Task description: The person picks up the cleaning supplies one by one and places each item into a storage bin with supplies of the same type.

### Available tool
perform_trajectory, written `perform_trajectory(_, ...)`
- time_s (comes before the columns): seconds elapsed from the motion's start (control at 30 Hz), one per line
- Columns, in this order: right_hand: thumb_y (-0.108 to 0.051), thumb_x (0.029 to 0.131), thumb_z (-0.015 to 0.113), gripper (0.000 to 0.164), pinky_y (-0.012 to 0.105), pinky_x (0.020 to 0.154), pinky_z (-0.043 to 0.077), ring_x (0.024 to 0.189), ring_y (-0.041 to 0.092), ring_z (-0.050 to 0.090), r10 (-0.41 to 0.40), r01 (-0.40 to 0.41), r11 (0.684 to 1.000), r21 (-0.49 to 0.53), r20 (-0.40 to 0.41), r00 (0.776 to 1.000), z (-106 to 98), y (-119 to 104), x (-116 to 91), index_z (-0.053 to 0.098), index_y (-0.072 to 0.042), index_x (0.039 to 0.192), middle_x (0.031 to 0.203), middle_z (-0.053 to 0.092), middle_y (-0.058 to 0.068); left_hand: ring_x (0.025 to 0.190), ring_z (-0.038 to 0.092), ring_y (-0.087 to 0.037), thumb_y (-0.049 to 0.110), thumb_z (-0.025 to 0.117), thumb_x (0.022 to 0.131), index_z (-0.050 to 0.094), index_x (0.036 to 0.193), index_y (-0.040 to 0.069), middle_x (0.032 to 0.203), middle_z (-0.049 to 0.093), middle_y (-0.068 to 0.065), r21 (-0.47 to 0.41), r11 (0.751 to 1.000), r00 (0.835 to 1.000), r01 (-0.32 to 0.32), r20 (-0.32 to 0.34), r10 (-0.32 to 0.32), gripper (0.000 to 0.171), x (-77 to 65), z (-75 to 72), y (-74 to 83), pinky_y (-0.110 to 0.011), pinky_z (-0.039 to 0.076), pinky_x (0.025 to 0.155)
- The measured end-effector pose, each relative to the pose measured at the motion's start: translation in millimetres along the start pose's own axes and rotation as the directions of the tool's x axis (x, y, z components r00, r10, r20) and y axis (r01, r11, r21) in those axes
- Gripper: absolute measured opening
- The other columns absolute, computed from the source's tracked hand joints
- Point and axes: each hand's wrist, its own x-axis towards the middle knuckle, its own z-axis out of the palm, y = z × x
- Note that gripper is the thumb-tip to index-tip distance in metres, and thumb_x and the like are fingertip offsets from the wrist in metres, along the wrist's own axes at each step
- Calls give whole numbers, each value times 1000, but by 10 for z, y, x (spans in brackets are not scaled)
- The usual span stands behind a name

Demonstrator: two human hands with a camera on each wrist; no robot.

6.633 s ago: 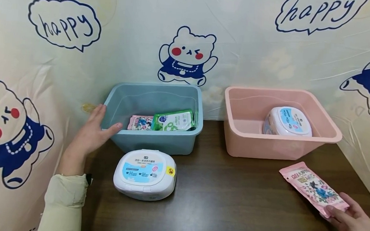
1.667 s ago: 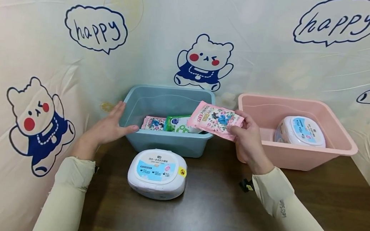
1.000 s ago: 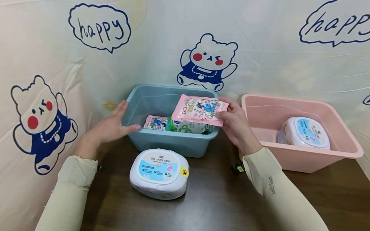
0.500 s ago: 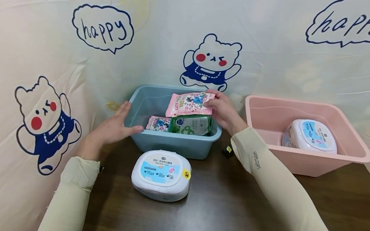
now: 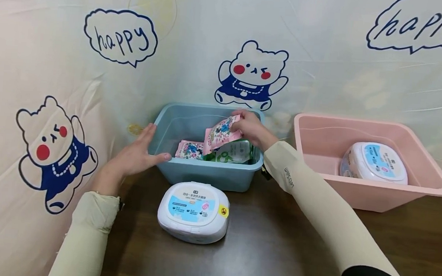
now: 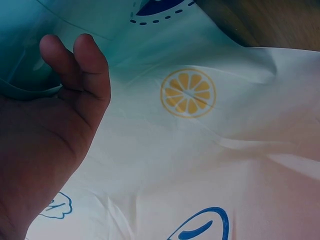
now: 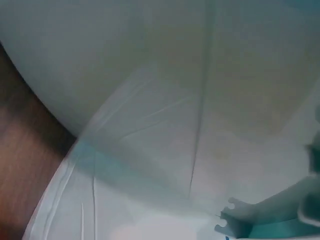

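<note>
My right hand (image 5: 249,126) pinches a pink floral packet (image 5: 223,131) by its right end, tilted inside the blue bin (image 5: 207,171). Beneath it in the bin lie a green-and-white packet (image 5: 235,152), partly covered, and another pink floral packet (image 5: 189,149). At the bin's left rim rests my left hand (image 5: 133,155), fingers and thumb spread along the edge. The left wrist view shows that hand (image 6: 60,115) beside the bin's wall. In the right wrist view the packet is out of sight, with mostly backdrop cloth showing.
A white lidded tub (image 5: 194,213) stands on the dark wooden table (image 5: 267,244) in front of the blue bin. To the right, the pink bin (image 5: 386,196) holds a similar white tub (image 5: 377,161). A printed cloth (image 5: 318,68) hangs close behind both bins.
My right hand has carried the pink packet from the table's right side to the blue bin and lowered it inside, tilting it. My left hand has stayed at the rim.
</note>
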Motion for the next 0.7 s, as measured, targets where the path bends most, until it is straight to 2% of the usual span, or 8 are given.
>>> perform_trajectory(0.2,11,89,56,68,30,73,56,106,29,58,53,-43,984,-173,52,997,25,44,9,37,-1,153,138,48,19,148,7,-53,71,59,89,-14,161,21,167,-19,-3,-22,1000,1000,-8,1,8,114,-1,26,-25,-77,17,107)
perform_trajectory(0.27,11,89,56,70,32,75,56,108,31,57,67,-52,977,-206,66,996,28,42,3,34,-1,154,141,46,20,148,8,-53,73,58,88,-13,161,21,167,-18,-3,-16,1000,1000,-9,-2,9,115,5,21,-25,-77,17,106)
perform_trajectory(0.37,11,88,57,78,38,88,54,119,32,53,84,-65,969,-238,72,994,35,43,-6,26,-2,158,151,38,20,147,9,-54,76,57,86,-13,162,22,168,-18,-4,-8,1000,1000,-12,-3,12,117,9,11,-17,-78,18,105)
perform_trajectory(0.43,8,89,58,85,43,102,48,132,33,45,91,-70,966,-250,76,993,39,47,-11,16,-5,162,161,27,18,147,8,-54,76,57,86,-13,162,22,168,-17,-5,-7,1000,1000,-13,-5,13,117,9,6,-19,-78,18,105)
perform_trajectory(0.53,1,92,61,94,47,117,27,146,31,26,84,-61,961,-268,76,994,47,46,-22,3,-13,164,168,9,12,147,8,-54,76,57,86,-13,161,22,167,-18,-4,-5,1000,1000,-11,-1,11,116,4,2,-20,-78,18,105)
perform_trajectory(0.63,-8,94,62,95,46,122,11,152,29,12,67,-49,959,-280,54,996,54,37,-37,0,-17,164,169,1,8,147,8,-54,76,56,86,-13,161,21,167,-19,-4,-4,1000,1000,-7,0,7,116,-4,7,-27,-77,18,106)
perform_trajectory(0.7,-11,94,63,94,45,122,8,153,28,10,62,-51,960,-277,30,998,58,32,-44,2,-18,164,169,2,7,147,8,-54,77,56,87,-13,162,20,167,-20,-3,-5,1000,1000,-6,1,6,116,-8,14,-31,-77,18,106)
